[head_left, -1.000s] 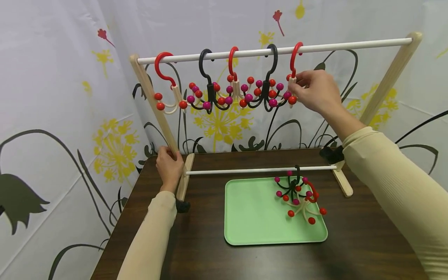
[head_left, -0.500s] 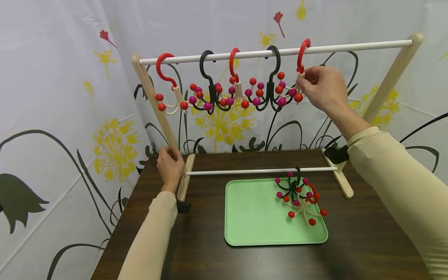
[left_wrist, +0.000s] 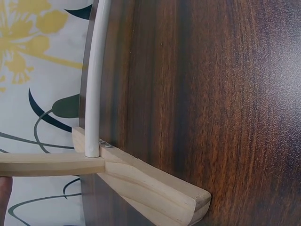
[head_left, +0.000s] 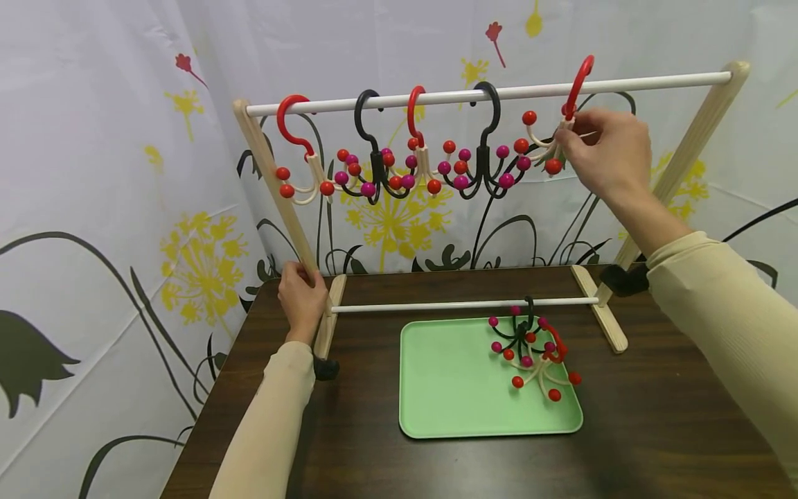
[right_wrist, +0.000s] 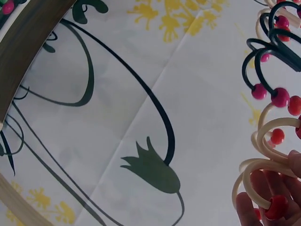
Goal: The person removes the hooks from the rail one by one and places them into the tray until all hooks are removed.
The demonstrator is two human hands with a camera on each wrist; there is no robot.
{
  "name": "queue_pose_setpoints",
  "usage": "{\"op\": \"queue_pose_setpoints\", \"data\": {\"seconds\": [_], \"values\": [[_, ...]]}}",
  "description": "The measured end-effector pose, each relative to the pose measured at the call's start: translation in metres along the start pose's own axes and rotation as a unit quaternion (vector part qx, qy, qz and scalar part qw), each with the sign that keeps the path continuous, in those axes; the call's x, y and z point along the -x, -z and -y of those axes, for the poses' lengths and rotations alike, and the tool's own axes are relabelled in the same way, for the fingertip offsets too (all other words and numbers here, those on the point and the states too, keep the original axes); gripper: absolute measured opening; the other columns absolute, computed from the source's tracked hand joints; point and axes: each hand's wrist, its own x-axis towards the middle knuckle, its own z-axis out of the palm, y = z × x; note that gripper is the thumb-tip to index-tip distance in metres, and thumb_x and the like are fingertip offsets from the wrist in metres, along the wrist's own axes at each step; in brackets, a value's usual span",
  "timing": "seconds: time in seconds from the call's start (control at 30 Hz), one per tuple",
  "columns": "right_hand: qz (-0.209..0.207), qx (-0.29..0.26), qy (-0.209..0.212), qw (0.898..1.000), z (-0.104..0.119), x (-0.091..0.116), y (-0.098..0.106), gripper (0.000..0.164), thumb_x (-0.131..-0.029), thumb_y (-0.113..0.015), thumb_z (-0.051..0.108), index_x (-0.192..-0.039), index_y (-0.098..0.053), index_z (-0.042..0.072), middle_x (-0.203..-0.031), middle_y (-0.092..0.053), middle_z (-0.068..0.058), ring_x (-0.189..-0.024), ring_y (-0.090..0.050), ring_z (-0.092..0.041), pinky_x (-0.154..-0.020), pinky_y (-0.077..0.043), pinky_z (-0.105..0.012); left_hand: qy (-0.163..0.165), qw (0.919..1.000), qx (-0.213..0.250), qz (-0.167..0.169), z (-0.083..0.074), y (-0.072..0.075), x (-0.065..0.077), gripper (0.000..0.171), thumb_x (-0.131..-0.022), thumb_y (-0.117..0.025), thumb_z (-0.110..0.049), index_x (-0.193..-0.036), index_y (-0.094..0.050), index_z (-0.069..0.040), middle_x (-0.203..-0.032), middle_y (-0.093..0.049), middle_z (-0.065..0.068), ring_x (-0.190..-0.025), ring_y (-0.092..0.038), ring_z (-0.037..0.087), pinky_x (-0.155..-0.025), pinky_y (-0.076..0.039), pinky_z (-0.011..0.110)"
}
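My right hand (head_left: pixel 607 156) pinches the neck of a red-hooked hanger (head_left: pixel 578 86) with curved cream arms and red ball tips. Its hook overlaps the white top rail (head_left: pixel 648 83) toward the right. In the right wrist view, fingers (right_wrist: pixel 263 183) show behind the cream arms (right_wrist: pixel 249 172). Low on the left, my left hand (head_left: pixel 302 298) grips the rack's wooden post (head_left: pixel 274 180); the left wrist view catches only a bit of finger beside this post (left_wrist: pixel 51 165). Left of the held hanger, a black hanger (head_left: pixel 482 159) with magenta balls hangs from the rail.
Another black hanger (head_left: pixel 377 166) and two red-hooked ones hang further left. A green tray (head_left: pixel 449 381) on the dark table (head_left: pixel 349 443) bears a black hanger (head_left: pixel 520 333) and a red-hooked one (head_left: pixel 542 371). A lower white rail (head_left: pixel 436 305) crosses behind it.
My right hand has moved right along the top rail with the red-hooked hanger, away from the neighbouring black one, and slightly up. The left hand has stayed on the post.
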Motion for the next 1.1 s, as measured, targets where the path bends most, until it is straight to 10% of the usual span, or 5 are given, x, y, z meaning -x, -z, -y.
{"op": "queue_pose_setpoints", "data": {"seconds": [0.47,0.77,1.1], "values": [[-0.006,-0.047,-0.009,0.999,-0.028,0.043,0.025,0.039,-0.093,-0.064,0.035,-0.119,-0.071,0.007,-0.108,-0.070,-0.012,-0.081,-0.057,-0.001,-0.062,-0.043,-0.015,0.001,1.0000,0.001,-0.002,-0.001,0.002,0.001,0.019,-0.087,-0.068,-0.011,-0.096,-0.055,0.001,-0.090,-0.058,0.018,-0.080,-0.059,0.036,-0.076,-0.044,0.052],[0.023,-0.085,0.028,0.996,-0.041,0.123,0.014,0.025,-0.090,-0.072,0.025,-0.099,-0.073,0.002,-0.095,-0.072,-0.015,-0.072,-0.059,0.013,-0.064,-0.044,-0.007,0.000,1.0000,0.005,-0.003,-0.003,0.002,0.001,0.020,-0.086,-0.068,-0.011,-0.096,-0.055,0.001,-0.089,-0.058,0.018,-0.080,-0.058,0.036,-0.075,-0.044,0.052],[0.087,-0.103,-0.009,0.991,-0.036,0.235,-0.015,0.015,-0.086,-0.077,0.021,-0.096,-0.072,0.010,-0.084,-0.074,-0.001,-0.067,-0.068,-0.009,-0.058,-0.051,-0.018,-0.003,1.0000,0.003,-0.008,-0.003,0.000,0.001,0.020,-0.086,-0.068,-0.010,-0.096,-0.055,0.001,-0.089,-0.057,0.018,-0.079,-0.058,0.036,-0.075,-0.044,0.052]]}}
